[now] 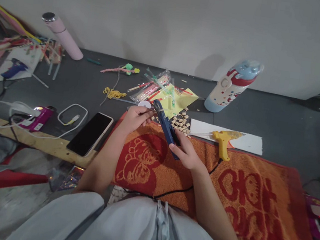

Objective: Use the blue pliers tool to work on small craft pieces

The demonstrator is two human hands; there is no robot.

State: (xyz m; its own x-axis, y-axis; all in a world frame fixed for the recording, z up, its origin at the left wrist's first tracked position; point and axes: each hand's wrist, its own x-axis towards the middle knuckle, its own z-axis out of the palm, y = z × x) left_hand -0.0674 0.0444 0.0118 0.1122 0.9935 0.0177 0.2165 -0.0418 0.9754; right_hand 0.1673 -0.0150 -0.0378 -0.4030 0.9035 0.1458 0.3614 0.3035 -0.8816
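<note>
My right hand (187, 151) is wrapped round the lower end of a dark blue stapler (163, 124), which points up and to the left above the towel. My left hand (136, 120) is closed in a pinch beside the stapler's far end; whatever thin thing it holds is too small to make out. Just beyond the stapler lie many small pale wooden pieces (181, 120) and a yellow paper sheet (189, 98). A white round disc (144, 104) sits just past my left fingers. Under both forearms spreads an orange and red towel (198, 161).
A yellow glue gun (222, 138) rests on a white board (252, 143) at right. A patterned bottle (227, 87) stands behind it. At left are a phone (91, 134), a white cable (72, 109), a purple power strip (39, 119), a pink flask (67, 39) and a blue glue gun (14, 69).
</note>
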